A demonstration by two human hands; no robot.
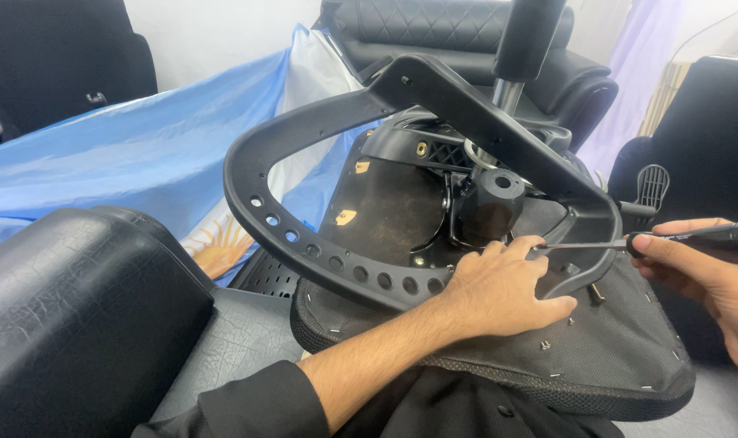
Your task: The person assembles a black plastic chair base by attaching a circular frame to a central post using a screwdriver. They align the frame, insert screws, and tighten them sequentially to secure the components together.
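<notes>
An upturned office chair seat (612, 357) lies before me, its black fabric underside up. A black plastic armrest loop (320, 130) with a row of holes arches over it. My left hand (503, 288) rests flat on the seat underside by the loop's lower end, fingers spread, steadying it. My right hand (710, 276) grips a black-handled screwdriver (628, 241), whose thin shaft points left to the loop's mounting foot next to my left fingertips. The seat mechanism with a black knob (492, 199) and gas cylinder (521, 49) rises behind.
A loose screw (598, 292) and small fasteners (545, 345) lie on the seat fabric. A black cracked-leather cushion (77, 316) fills the left foreground. A light-blue and white cloth (142, 154) is spread behind. A black quilted sofa (450, 32) stands at the back.
</notes>
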